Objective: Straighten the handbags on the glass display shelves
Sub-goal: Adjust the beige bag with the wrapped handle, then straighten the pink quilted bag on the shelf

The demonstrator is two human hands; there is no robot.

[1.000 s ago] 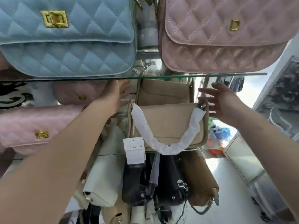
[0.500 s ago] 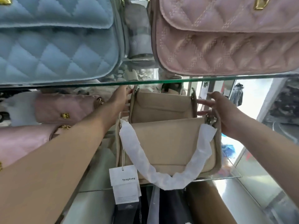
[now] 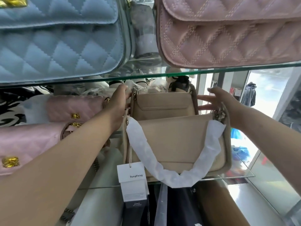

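Observation:
Two beige handbags stand one behind the other on the middle glass shelf (image 3: 236,176). The front beige handbag (image 3: 179,144) has a white paper-wrapped strap (image 3: 164,173) hanging over its face and a white tag (image 3: 132,176). Behind it stands the rear beige handbag (image 3: 162,105). My left hand (image 3: 118,103) grips the rear bag's left end near its strap ring. On the other side, my right hand (image 3: 218,101) presses straight fingers against that bag's right end, thumb above.
On the upper glass shelf (image 3: 146,75) sit a blue quilted bag (image 3: 57,43) and a pink quilted bag (image 3: 228,35). Pink quilted bags (image 3: 29,141) crowd the middle shelf's left side. Black and brown bags (image 3: 179,207) hang below. The shelf ends at the right.
Both hands have reached further back, from beside the front beige bag to the two ends of the rear one. The view has moved closer to the shelf.

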